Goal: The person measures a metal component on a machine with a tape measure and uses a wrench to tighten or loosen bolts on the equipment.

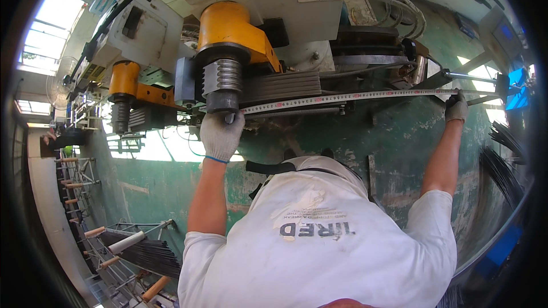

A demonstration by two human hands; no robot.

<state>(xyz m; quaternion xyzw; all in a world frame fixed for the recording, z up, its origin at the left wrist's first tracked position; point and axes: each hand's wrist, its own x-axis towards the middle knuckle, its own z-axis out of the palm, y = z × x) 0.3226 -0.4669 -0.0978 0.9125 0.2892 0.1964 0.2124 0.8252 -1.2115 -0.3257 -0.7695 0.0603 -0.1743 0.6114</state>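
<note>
A white tape measure with red marks stretches across the front of a bending machine, from beside my left hand to my right. My left hand, in a pale work glove, is closed just under the dark lower end of a grooved metal roller. A small grey metal end shows at its fingers; what it grips is partly hidden. At the far right my gloved right hand is closed round the tape measure's dark case. Behind the tape lies a ribbed metal block.
A yellow machine head carries the roller, and a second one stands left. Racks with orange rollers hold dark rods at the lower left. More dark rods lie at right. The floor is worn green.
</note>
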